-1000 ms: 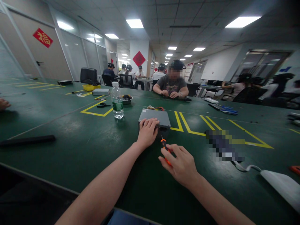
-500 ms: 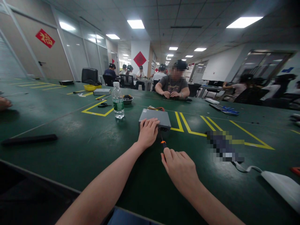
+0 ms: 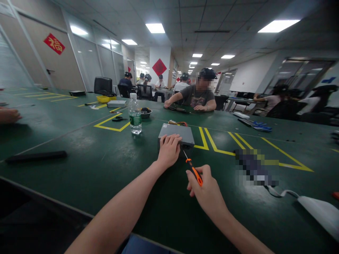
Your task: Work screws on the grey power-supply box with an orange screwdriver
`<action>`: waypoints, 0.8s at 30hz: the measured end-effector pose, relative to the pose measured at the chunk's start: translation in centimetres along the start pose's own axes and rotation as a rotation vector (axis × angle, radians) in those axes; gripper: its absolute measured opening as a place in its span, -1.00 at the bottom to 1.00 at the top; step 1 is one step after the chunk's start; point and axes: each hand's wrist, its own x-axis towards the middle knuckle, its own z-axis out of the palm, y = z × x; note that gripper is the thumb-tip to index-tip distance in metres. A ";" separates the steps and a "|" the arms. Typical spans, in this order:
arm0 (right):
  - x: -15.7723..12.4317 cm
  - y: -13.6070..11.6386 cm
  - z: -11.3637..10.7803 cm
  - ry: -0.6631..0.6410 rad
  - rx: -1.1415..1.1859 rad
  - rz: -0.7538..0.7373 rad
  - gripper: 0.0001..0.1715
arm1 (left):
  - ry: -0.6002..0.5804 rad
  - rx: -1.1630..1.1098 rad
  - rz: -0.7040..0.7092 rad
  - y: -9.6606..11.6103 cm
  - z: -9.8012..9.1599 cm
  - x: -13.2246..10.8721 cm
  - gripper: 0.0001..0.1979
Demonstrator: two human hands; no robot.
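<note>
A grey metal computer power supply (image 3: pixel 184 132) sits on the green table in front of me, its coloured cables (image 3: pixel 178 123) bunched at the far side. My left hand (image 3: pixel 168 151) steadies it, fingers over the top and the near face. In my right hand (image 3: pixel 209 188) is a screwdriver (image 3: pixel 195 172) with an orange and black handle, pinched between thumb and fingers. Its thin shaft points up at the near face of the power supply, below the socket. Whether the tip touches a screw is too small to make out.
Left of the power supply stands a water bottle (image 3: pixel 135 118), with a metal bowl (image 3: pixel 145 113) behind it. A black bar (image 3: pixel 37 157) lies at the left. To the right are a blurred dark object (image 3: pixel 255 167) and a white device (image 3: pixel 319 211). A co-worker (image 3: pixel 197 93) sits opposite.
My right hand has shifted its grip back and turned, so more of the screwdriver's handle shows. My left hand stays on the power supply. The co-worker opposite has reached an arm out sideways.
</note>
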 end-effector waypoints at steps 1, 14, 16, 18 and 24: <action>0.0 0.0 0.2 -0.011 0.111 0.022 -0.63 | 0.000 0.001 -0.001 0.0 0.0 0.0 -0.74; -0.3 -2.9 2.9 0.177 1.075 0.381 -0.73 | -0.009 -0.010 -0.001 0.0 0.0 0.0 -0.73; -0.1 -3.3 3.0 0.213 1.049 0.348 -0.76 | -0.011 -0.015 -0.001 0.0 0.0 0.0 -0.72; 0.2 -3.5 3.0 0.245 0.982 0.305 -0.75 | -0.008 -0.021 0.002 0.0 0.0 -0.1 -0.72; 1.4 -2.6 2.6 0.424 0.588 0.078 -0.67 | -0.004 -0.039 0.016 -0.1 -0.1 -0.2 -0.71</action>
